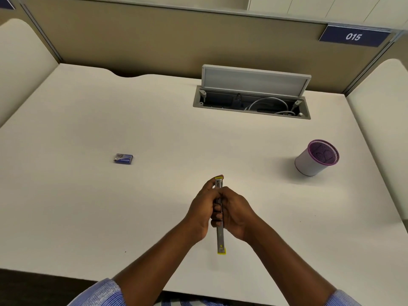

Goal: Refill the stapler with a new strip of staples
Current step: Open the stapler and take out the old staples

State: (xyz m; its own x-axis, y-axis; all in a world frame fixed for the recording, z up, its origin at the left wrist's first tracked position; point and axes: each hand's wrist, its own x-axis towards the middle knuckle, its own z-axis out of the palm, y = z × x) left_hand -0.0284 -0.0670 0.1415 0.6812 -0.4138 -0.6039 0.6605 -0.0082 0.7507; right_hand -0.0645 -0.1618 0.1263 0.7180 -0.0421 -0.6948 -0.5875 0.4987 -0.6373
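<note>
The left hand (202, 209) and the right hand (235, 214) are closed together around one stapler (221, 238), the left from its left side and the right from its right. The fingers of both are curled round the middle of it, and the left fingertips are seen on the metal between the two palms. The stapler is held near the front middle of the desk (154, 129), lengthwise away from the person. Its middle is hidden by the hands. Only a yellow-edged far end above the knuckles and a long metal stretch with a yellow near end below the wrists are shown. Whether a strip of staples lies in it cannot be made out, nor whether its near end touches the desk.

Blue sleeves (103, 292) are cut off by the lower edge.

A small blue staple box (123, 159) lies well apart to the left, its print too small to read. A white and purple mesh pen cup (313, 161) stands to the right, its contents unclear. Farther back, a cable hatch (251, 104) is set in the desk with its lid (254, 79) raised and white cables partly seen inside. A plate marked 015 (353, 36) is fixed on the partition.
</note>
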